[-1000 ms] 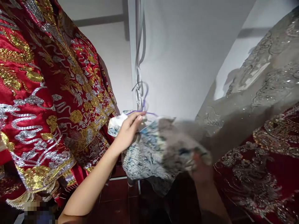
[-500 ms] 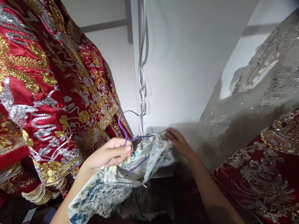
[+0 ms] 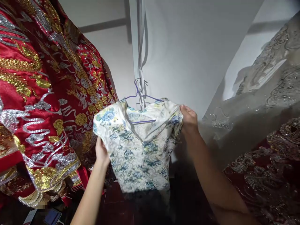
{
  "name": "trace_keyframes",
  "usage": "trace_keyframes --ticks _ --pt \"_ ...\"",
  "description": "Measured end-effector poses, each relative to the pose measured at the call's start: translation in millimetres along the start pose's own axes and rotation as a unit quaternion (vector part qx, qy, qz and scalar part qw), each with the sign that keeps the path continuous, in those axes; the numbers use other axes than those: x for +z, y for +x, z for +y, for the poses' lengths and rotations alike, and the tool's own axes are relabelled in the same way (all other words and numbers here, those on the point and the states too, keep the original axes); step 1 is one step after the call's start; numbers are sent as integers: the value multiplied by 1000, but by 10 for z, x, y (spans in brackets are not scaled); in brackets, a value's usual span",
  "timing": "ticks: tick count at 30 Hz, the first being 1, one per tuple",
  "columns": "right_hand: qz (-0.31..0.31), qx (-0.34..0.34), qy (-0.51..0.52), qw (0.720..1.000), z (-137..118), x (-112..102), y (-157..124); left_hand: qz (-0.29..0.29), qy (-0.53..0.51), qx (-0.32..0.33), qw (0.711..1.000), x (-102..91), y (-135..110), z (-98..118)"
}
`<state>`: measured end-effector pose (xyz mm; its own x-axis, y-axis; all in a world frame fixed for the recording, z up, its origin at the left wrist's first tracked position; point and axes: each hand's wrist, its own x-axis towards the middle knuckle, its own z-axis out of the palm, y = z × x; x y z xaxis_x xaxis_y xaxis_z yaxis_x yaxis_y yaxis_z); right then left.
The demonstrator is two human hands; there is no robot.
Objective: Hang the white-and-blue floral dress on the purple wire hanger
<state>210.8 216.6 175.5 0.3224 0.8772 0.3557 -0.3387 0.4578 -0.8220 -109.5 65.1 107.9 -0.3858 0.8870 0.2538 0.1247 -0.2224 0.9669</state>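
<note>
A small white dress with a blue and yellow floral print [image 3: 138,147] hangs spread out on a thin purple wire hanger [image 3: 143,97] in front of a white wall. My left hand [image 3: 102,152] grips the dress's left side just below the sleeve, its fingers behind the fabric. My right hand [image 3: 189,120] is closed on the right shoulder edge of the dress. The hanger's hook sits by a bundle of white cords [image 3: 140,53] that runs down the wall corner.
A red robe with heavy gold and silver embroidery [image 3: 39,100] hangs close on the left. A grey sequined gown [image 3: 260,100] and a dark red embroidered garment [image 3: 269,168] hang on the right. A phone [image 3: 52,216] lies on the floor at lower left.
The dress was bunched low in my hands with the hanger half inside. Now it is raised and spread flat on the hanger, and my hands have shifted to its two sides.
</note>
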Motion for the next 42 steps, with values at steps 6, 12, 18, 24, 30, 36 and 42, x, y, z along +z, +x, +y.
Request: trace_keyframes --ticks 6,12,18,24,30,36,42 --pt "10 22 -86 996 209 -597 -382 41 -83 -100 991 210 -459 -514" --pt "193 -128 -164 959 502 -799 -1102 67 -147 -165 973 233 -578 -697" --pt "-200 92 -282 934 1074 -196 -1948 38 -142 -160 976 221 -601 -585" --pt "-256 220 -345 876 1438 70 -1900 31 -112 -136 984 175 -720 -606" --pt "-268 270 -271 884 1366 -255 -2092 308 57 125 941 289 -968 -914" --pt "-247 290 -153 912 1202 -360 -2214 -107 126 89 982 862 -1140 -1016" --pt "-251 262 -118 924 975 -477 -2150 -178 135 111 969 1128 -1127 -947"
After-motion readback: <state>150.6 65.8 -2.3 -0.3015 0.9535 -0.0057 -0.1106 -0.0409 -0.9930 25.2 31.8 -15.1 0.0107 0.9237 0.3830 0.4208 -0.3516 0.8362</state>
